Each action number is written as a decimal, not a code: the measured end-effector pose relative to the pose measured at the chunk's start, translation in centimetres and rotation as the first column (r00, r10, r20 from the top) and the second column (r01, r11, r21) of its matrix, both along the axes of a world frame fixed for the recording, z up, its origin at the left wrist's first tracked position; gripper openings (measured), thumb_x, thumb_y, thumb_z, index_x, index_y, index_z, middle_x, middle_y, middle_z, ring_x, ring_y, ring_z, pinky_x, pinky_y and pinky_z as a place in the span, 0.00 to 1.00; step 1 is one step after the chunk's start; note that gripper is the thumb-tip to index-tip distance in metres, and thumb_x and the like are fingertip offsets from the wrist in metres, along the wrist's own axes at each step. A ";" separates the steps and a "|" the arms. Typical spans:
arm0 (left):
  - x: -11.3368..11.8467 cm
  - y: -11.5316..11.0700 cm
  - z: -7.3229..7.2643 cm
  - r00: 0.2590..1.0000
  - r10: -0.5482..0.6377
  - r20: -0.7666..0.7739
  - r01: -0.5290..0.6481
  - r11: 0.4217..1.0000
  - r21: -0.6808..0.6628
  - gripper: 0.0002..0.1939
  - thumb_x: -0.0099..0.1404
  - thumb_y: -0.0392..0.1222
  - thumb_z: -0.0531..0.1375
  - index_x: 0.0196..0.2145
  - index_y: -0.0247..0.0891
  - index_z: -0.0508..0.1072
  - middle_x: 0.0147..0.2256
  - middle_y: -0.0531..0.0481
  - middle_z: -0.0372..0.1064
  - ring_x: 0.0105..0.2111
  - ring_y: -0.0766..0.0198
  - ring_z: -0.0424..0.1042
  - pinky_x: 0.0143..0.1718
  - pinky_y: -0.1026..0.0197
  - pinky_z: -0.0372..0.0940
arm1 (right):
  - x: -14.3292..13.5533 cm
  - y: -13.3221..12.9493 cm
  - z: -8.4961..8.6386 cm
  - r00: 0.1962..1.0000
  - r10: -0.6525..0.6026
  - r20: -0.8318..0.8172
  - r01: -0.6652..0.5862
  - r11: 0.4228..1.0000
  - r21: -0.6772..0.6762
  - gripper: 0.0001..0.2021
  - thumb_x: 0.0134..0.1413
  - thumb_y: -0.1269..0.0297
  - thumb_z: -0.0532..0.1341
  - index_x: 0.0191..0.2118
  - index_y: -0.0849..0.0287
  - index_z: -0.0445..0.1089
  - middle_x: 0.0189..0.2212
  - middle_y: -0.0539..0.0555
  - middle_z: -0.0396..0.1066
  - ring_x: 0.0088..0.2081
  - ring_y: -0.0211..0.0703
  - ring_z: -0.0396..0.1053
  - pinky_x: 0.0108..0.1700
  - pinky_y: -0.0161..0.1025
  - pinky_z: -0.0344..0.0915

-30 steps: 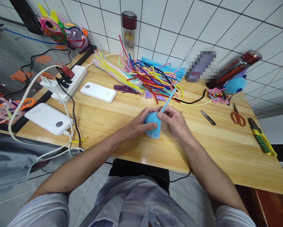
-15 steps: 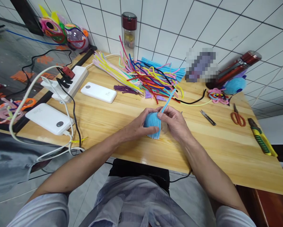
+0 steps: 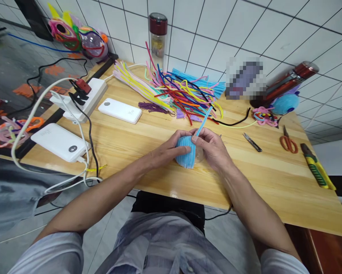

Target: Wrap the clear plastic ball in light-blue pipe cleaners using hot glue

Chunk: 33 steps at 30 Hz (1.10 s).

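Note:
A rounded clear form (image 3: 198, 154) wrapped in rows of light blue pipe cleaner (image 3: 185, 160) is between my hands, above the front middle of the table. My left hand (image 3: 179, 146) closes around the wrapped side, its thumb lying across the blue rows. My right hand (image 3: 209, 144) pinches a blue pipe cleaner (image 3: 204, 121) at the edge of the wrapping; its free end sticks up toward the back. The clear part shows beside my right fingers, which partly hide it.
A heap of coloured pipe cleaners (image 3: 185, 95) lies at the back. White power banks (image 3: 119, 110) and a power strip (image 3: 88, 101) with cables are on the left. Thread snips (image 3: 252, 142), scissors (image 3: 288, 140) and a yellow-green cutter (image 3: 316, 166) lie right. A flask (image 3: 291, 82) leans behind.
My left thumb has shifted up and a little left over the blue rows. My right hand keeps its pinch at nearly the same place.

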State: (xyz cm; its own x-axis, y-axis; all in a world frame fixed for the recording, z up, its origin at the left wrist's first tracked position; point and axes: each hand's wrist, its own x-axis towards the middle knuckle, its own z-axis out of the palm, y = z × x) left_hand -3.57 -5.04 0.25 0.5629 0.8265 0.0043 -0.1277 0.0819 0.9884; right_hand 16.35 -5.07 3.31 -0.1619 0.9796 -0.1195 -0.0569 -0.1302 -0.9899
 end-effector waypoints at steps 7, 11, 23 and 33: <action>0.1 0.0 -0.1 1.000 0.011 -0.007 -0.011 1.000 0.025 0.26 0.68 0.57 0.67 0.56 0.44 0.66 0.47 0.49 0.68 0.46 0.55 0.67 0.45 0.55 0.67 | 0.0 -0.1 0.0 1.000 0.000 -0.021 0.000 1.000 -0.023 0.20 0.43 0.48 0.81 0.37 0.53 0.79 0.34 0.49 0.75 0.37 0.43 0.69 0.42 0.41 0.65; 0.0 -0.1 -0.1 0.998 0.010 -0.058 -0.007 0.999 0.052 0.29 0.66 0.57 0.69 0.58 0.45 0.65 0.45 0.49 0.67 0.46 0.55 0.67 0.44 0.54 0.67 | 0.1 0.0 -0.1 1.000 0.003 -0.009 -0.003 1.000 -0.020 0.20 0.43 0.48 0.80 0.38 0.53 0.79 0.34 0.49 0.75 0.36 0.43 0.69 0.41 0.41 0.65; -0.1 0.0 0.0 0.998 0.008 -0.066 -0.003 0.997 0.079 0.29 0.65 0.55 0.68 0.57 0.45 0.64 0.46 0.49 0.67 0.45 0.54 0.67 0.44 0.53 0.66 | 0.0 0.0 0.1 1.000 0.004 0.016 -0.004 1.000 -0.001 0.22 0.42 0.45 0.80 0.37 0.53 0.78 0.34 0.49 0.75 0.36 0.44 0.69 0.42 0.43 0.65; -0.2 -0.2 0.2 0.989 0.009 -0.147 0.011 0.991 0.132 0.34 0.61 0.54 0.70 0.60 0.46 0.63 0.44 0.49 0.66 0.41 0.56 0.65 0.40 0.54 0.66 | -0.1 -0.1 0.2 1.000 -0.002 0.023 0.002 1.000 -0.001 0.22 0.41 0.45 0.81 0.37 0.53 0.79 0.33 0.50 0.74 0.35 0.44 0.68 0.41 0.43 0.65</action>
State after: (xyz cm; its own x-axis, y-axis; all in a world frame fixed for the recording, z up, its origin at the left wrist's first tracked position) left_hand -3.81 -5.25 0.45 0.5663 0.8236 0.0303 0.0201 -0.0505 0.9985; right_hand 16.27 -5.18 3.50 -0.1574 0.9797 -0.1245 -0.0340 -0.1313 -0.9908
